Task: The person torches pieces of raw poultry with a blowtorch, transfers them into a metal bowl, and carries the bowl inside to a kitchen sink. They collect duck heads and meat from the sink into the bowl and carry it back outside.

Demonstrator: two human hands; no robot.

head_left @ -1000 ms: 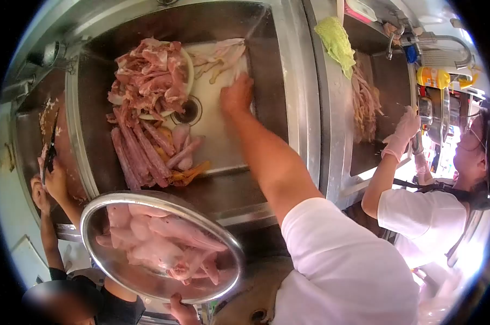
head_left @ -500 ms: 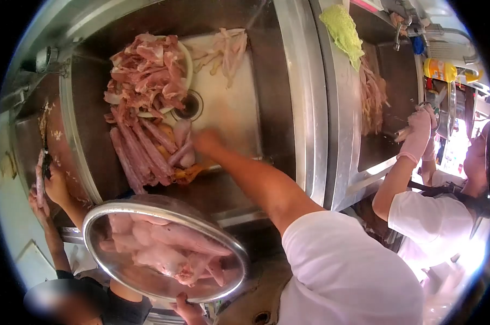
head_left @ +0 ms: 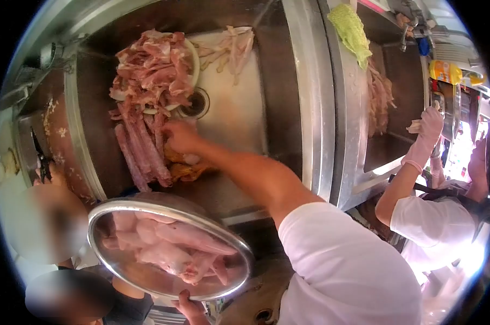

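Note:
A large metal bowl (head_left: 99,249) of pale pink raw meat pieces (head_left: 169,244) tilts at the sink's near side. My left hand (head_left: 190,306) grips its lower rim, thumb over the edge. My right hand (head_left: 181,136) reaches into the sink (head_left: 234,124) with fingers curled down beside long raw meat strips (head_left: 142,149); its fingertips are partly hidden, so what they hold is unclear. Close below it lie yellowish-orange pieces (head_left: 188,170). Beyond, raw meat pieces (head_left: 155,67) are heaped on a round pale plate (head_left: 193,62).
Pale, thin, stringy pieces (head_left: 237,51) lie near the drain (head_left: 197,103). A green cloth (head_left: 350,32) is on the divider. At right, a co-worker's gloved hand (head_left: 428,130) is over another sink. At left, a co-worker holds dark-handled scissors (head_left: 41,154).
My right hand has moved left and slightly up, from the edge of the meat onto the pieces beside the long strips. My left hand still holds the bowl. The left co-worker has leaned in.

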